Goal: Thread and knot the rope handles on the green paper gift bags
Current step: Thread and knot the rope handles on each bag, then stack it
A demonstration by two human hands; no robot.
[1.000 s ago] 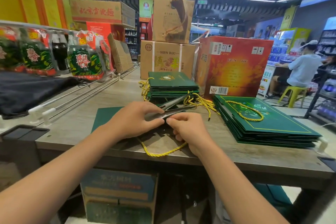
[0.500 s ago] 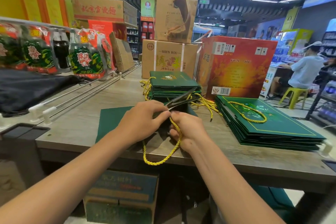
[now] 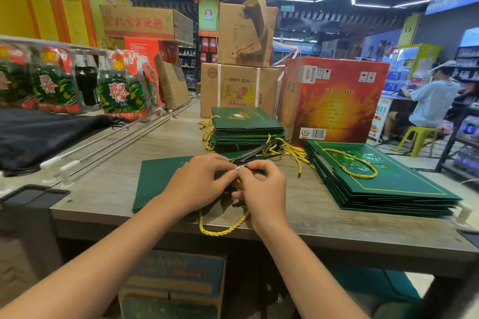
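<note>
The flat green paper bag [image 3: 158, 184] lies on the wooden table [image 3: 108, 189] under my hands. My left hand [image 3: 199, 186] and right hand [image 3: 261, 194] pinch its stiff top edge together; a twisted gold rope [image 3: 220, 228] loops below. Right of the bag sits a glossy bag stack [image 3: 383, 189]; behind it a smaller stack [image 3: 243, 129] and cardboard boxes [image 3: 238, 88].
</note>
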